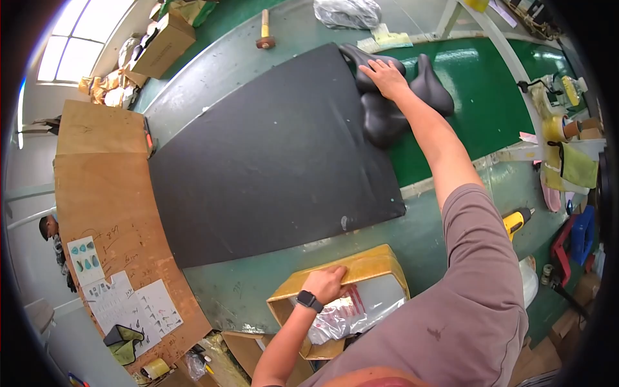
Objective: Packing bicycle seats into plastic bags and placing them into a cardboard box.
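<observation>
Three black bicycle saddles sit close together on the green surface at the far right of the dark mat. My right hand is stretched out, fingers spread flat on top of the farthest saddle. Nearer lies a second saddle, its edge over the mat, and to the right a third saddle. Close to my body, my left hand, with a watch on the wrist, is closed over the rim of a taped cardboard box. Clear plastic bags lie inside that box.
A hammer and a clear plastic bag lie at the far side. A brown board with paper sheets stands left. At right are a yellow power tool and a white frame post. Another person is at far left.
</observation>
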`<state>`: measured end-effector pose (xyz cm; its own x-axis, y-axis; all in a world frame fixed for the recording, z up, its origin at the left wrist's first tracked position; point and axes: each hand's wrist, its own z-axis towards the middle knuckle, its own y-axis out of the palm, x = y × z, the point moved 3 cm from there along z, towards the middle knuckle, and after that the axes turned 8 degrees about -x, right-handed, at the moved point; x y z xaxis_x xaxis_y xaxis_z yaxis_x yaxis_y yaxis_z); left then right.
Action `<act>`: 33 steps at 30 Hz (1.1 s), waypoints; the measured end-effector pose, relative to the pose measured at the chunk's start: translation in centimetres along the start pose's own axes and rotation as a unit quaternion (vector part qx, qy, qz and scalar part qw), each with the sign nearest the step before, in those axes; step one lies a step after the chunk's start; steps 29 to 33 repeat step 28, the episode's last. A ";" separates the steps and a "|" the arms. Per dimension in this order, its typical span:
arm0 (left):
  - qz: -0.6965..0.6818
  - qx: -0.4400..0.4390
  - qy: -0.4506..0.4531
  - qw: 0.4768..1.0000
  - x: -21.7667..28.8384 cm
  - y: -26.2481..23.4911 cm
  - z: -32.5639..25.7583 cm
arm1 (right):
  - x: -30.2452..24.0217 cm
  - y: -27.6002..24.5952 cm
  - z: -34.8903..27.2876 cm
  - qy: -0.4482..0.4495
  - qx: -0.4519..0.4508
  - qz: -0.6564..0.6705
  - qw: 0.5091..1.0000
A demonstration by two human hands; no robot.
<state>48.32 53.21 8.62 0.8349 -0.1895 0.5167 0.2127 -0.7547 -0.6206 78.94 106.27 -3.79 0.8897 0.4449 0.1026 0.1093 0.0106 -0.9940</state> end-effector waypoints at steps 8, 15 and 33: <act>0.003 0.038 0.007 0.999 0.8 0.0 -0.4 | -5.2 -9.2 -19.5 -0.061 -0.031 0.226 0.972; 0.023 0.050 0.003 0.998 2.1 0.3 -0.6 | 1.5 -11.9 -24.1 -0.142 -0.134 0.427 0.883; 0.172 0.213 -0.064 0.960 4.1 3.3 -2.1 | -3.7 -4.0 -30.0 -0.094 -0.082 0.292 0.948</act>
